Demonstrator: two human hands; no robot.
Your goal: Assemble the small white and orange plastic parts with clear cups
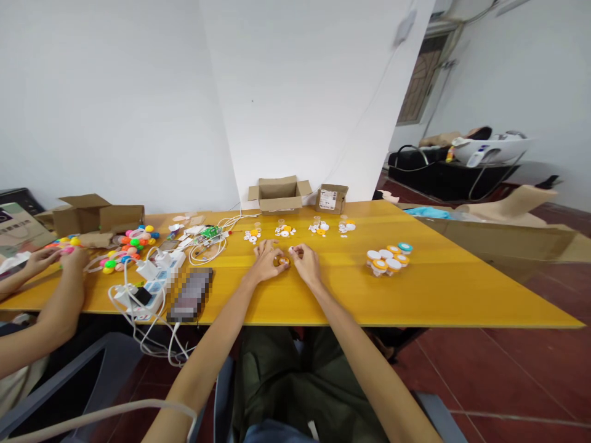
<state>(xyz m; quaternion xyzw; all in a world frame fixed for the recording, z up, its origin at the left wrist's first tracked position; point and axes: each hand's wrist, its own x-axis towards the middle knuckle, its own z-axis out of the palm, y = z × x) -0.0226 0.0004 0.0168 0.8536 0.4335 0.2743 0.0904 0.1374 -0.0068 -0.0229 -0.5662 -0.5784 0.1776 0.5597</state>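
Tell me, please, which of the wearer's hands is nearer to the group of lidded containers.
Right. The right hand is to the left of the lidded containers, apart from them; the left hand is farther left.

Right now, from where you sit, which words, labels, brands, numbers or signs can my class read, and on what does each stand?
None can be read with certainty.
Small carton: printed white label, too small to read.
Paper bag: dark characters, too blurred to read.
Bottle by the basin: label too small to read.
Phone: screen pixelated.
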